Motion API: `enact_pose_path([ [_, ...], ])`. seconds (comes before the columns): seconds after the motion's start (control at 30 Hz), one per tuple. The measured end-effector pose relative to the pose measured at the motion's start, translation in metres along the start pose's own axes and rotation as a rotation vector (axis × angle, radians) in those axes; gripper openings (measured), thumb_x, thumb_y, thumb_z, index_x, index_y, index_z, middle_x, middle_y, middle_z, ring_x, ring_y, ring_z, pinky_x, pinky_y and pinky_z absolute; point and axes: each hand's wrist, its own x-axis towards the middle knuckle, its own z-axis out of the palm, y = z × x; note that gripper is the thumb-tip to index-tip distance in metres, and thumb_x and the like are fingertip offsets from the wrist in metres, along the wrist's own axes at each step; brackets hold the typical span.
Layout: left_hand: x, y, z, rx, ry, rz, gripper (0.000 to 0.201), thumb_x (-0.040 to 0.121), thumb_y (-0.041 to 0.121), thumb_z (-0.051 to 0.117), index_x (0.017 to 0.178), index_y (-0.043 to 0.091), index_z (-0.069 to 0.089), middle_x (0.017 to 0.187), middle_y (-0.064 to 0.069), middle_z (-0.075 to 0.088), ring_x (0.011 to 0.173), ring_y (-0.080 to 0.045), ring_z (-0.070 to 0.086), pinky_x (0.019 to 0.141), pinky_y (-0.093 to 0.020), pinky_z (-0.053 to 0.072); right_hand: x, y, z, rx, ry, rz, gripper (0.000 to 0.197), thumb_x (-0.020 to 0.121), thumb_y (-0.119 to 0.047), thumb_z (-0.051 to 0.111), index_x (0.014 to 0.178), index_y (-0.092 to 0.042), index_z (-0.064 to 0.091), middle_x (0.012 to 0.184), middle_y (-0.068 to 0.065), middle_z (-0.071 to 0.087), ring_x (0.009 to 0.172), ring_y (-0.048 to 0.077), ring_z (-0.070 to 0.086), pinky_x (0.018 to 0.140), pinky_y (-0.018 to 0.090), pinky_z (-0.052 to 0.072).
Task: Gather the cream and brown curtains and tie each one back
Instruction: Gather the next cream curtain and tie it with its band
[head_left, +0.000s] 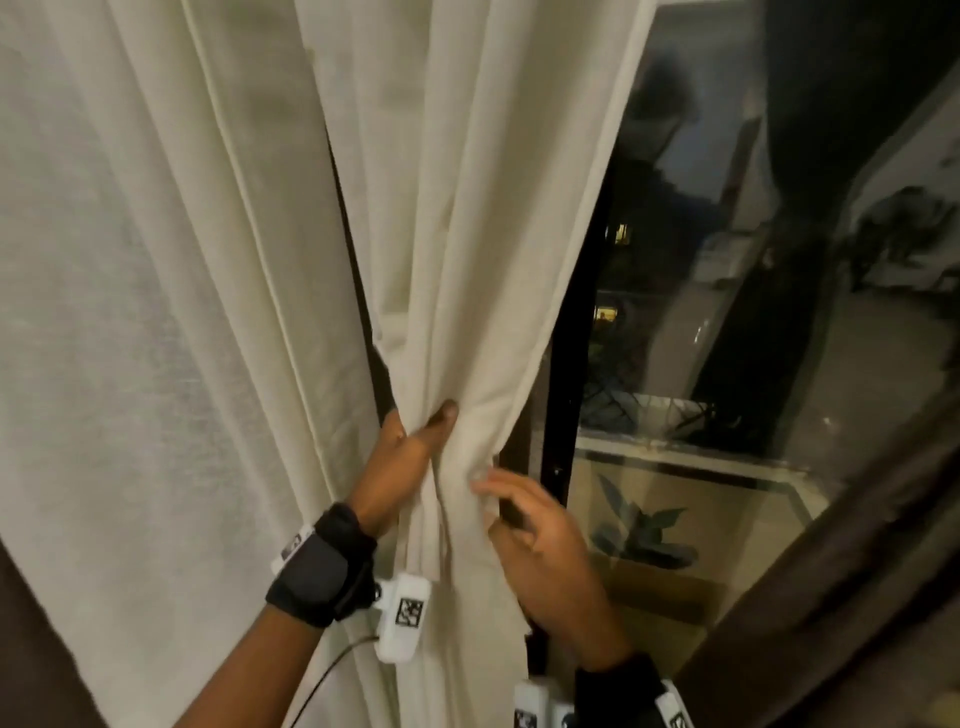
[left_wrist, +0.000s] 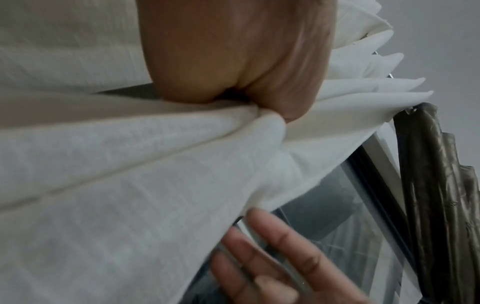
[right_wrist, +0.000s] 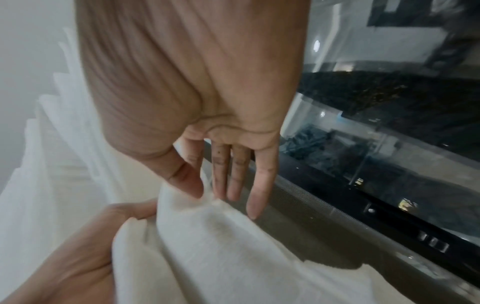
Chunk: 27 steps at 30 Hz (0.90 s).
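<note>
The left hand (head_left: 402, 457) clutches the gathered cream curtain (head_left: 457, 260), while the right hand (head_left: 540, 551), fingers straight, brushes its window-side edge.

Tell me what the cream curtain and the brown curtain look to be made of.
Cream curtain: a light woven cloth, cotton or linen by the look, matte; a fine weave shows and it gathers into soft folds in the left hand. The right hand is open beside it.
Brown curtain: smoother and likely synthetic, with a faint sheen along its pleats; the exact fibre cannot be told.
</note>
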Motion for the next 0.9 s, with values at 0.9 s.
enact_pose_path([
  [0.9, -0.059, -0.093, -0.011, 0.256, -0.168, -0.328, 0.042, 0.105, 0.038, 0.060, 0.139, 0.042, 0.036, 0.128, 0.016, 0.060, 0.125, -0.014, 0.058, 0.115, -0.037, 0.045, 0.005, 0.097, -0.057, -0.450, -0.046, 0.283, 0.012, 0.084, -0.045, 0.084, 0.094, -0.038, 0.081, 0.109, -0.009, 0.052, 0.114, 0.019, 0.042, 0.103, 0.039, 0.035],
])
